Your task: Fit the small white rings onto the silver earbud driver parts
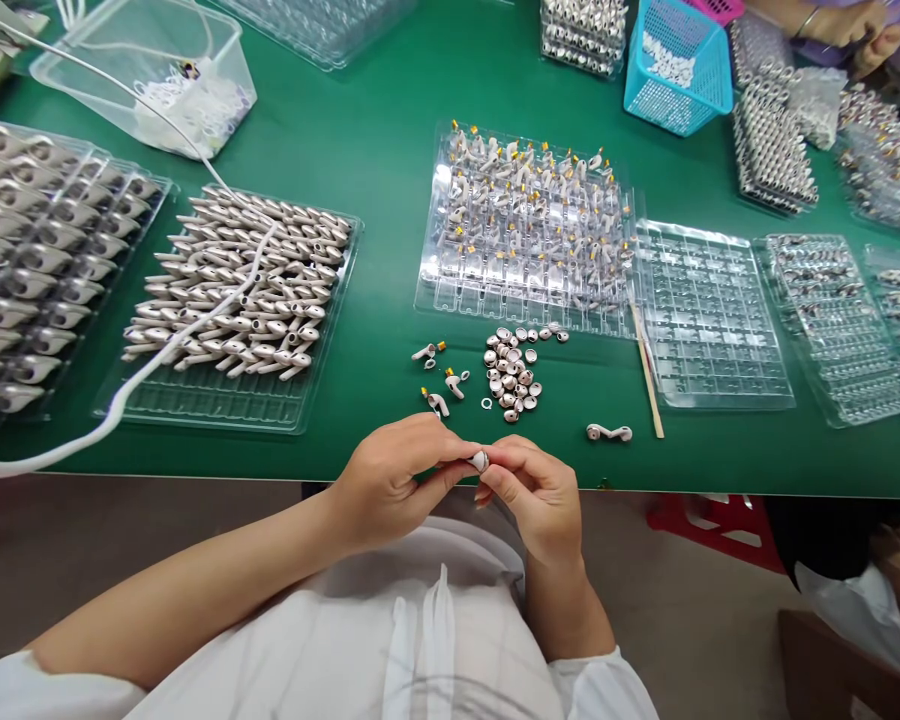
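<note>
My left hand (pixel 394 475) and my right hand (pixel 536 490) meet at the table's near edge, fingertips pinched together on one small white earbud piece (pixel 479 460). Just beyond them lie a pile of small round caps (pixel 511 375), three loose earbud parts with yellow tips (pixel 442 378) and one finished white earbud (pixel 609 432). Farther back a clear tray (pixel 529 235) holds several earbud parts with yellow tips.
On the green table (pixel 375 140) a clear tray of white earbud stems (pixel 240 290) sits left, another tray (pixel 41 260) at far left, with a white cable (pixel 187 335) draped across. An empty clear tray (pixel 709 315) and a thin wooden stick (pixel 647 370) lie right. A blue basket (pixel 675 65) stands behind, another person's hands (pixel 855 25) at top right.
</note>
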A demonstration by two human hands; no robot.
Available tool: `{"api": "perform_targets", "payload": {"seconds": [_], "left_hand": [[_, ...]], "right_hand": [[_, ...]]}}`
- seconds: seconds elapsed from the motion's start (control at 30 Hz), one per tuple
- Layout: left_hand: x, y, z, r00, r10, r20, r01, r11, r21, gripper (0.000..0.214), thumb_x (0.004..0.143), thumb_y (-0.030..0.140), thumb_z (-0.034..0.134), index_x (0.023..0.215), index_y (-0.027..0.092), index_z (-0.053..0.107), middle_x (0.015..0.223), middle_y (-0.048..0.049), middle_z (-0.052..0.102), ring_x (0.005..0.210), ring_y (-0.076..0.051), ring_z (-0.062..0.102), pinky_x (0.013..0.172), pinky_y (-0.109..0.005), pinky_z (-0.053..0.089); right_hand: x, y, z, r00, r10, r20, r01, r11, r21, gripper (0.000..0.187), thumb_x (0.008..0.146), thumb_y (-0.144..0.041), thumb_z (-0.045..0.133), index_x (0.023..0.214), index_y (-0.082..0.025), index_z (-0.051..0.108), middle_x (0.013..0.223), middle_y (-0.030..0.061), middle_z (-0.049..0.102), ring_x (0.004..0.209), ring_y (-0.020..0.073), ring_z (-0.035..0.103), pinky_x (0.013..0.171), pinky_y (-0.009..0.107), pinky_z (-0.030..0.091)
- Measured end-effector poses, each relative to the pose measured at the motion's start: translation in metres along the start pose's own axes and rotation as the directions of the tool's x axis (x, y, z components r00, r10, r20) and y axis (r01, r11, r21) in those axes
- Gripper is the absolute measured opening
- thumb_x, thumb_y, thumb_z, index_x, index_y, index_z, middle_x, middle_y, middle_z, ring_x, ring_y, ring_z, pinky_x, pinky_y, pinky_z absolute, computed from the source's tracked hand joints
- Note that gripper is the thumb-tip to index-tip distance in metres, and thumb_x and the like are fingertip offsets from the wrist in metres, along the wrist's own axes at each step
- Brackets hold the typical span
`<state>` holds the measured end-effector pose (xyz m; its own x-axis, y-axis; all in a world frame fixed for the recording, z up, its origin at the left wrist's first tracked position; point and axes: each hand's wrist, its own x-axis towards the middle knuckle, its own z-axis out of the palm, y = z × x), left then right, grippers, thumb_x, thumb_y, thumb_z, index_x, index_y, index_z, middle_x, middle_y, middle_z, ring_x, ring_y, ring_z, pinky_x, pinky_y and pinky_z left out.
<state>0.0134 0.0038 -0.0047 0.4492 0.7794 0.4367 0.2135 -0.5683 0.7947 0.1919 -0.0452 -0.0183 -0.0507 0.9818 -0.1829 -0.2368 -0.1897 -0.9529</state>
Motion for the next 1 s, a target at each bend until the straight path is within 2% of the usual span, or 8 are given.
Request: {"api": "perform_targets", "payload": {"seconds": [0.27,0.5,0.83,1.0], "left_hand": [[-0.0005,-0.0008,-0.0014,0.999,0.028,0.031,-0.028,1.000,0.007,0.019,0.086,0.008,0.062,0.103,0.017,0.066,0.080,-0.0049,0.073,0.068,-0.014,0.062,0.064,-0.027,0.052],[-0.0004,-0.0046,-0.0029,0.991,0.100,0.085,-0.103,0.994,0.033,0.021,0.088,0.006,0.058,0.104,0.016,0.065,0.082,-0.0063,0.074,0.067,-0.014,0.063,0.064,-0.029,0.051],[-0.0009,-0.0070,-0.0031,0.982,0.180,0.061,-0.181,0.983,0.013,0.022,0.088,0.005,0.057,0.106,0.016,0.063,0.083,-0.0078,0.074,0.066,-0.014,0.063,0.063,-0.029,0.052],[-0.0014,-0.0065,-0.0049,0.981,0.179,0.069,-0.182,0.983,0.039,0.022,0.090,0.008,0.055,0.107,0.018,0.063,0.082,-0.0064,0.074,0.064,-0.013,0.061,0.061,-0.028,0.052]], "right_hand": [[-0.0025,0.0020,-0.0020,1.000,-0.016,-0.003,0.016,0.999,-0.033,0.016,0.082,-0.021,0.071,0.096,-0.025,0.076,0.086,0.0016,0.064,0.060,0.0112,0.065,0.054,0.025,0.061],[-0.0030,-0.0002,-0.0021,0.999,-0.040,0.008,0.041,0.997,-0.062,0.016,0.082,-0.019,0.071,0.095,-0.026,0.077,0.084,0.0009,0.064,0.058,0.0104,0.065,0.052,0.023,0.061],[-0.0032,0.0036,-0.0022,1.000,0.002,0.026,-0.002,1.000,0.001,0.011,0.081,-0.022,0.072,0.091,-0.024,0.077,0.080,0.0007,0.064,0.054,0.0107,0.064,0.048,0.025,0.060],[-0.0034,0.0011,-0.0037,0.999,0.004,0.055,-0.001,0.999,-0.052,0.014,0.083,-0.024,0.070,0.095,-0.025,0.077,0.083,0.0014,0.065,0.056,0.0112,0.065,0.050,0.027,0.061]]}}
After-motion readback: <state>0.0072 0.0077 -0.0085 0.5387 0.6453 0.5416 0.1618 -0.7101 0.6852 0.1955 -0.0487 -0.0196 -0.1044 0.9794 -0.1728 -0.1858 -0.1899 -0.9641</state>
